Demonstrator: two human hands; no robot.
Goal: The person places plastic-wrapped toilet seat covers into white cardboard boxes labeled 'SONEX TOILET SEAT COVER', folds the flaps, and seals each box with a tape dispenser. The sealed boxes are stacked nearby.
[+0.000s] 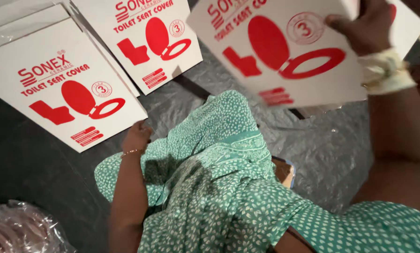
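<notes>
The right hand (367, 28) grips the top edge of a flat white carton (285, 51) with a red toilet drawing and holds it tilted above the grey plastic sheet (327, 145). The left hand (136, 137) (a thin bangle is on its wrist) rests at the corner of a second white carton (64, 89) lying on the floor. A third carton (149, 37) lies just beside it. Green patterned cloth (219, 187) covers the person's lap.

Materials & finish, head view

Held flat box (285, 51): matt white cardboard w/ red print. Floor sheet (332, 150): glossy, crinkled grey plastic. Dress (219, 187): soft printed green cloth. Bag (18, 227): clear shiny plastic.
</notes>
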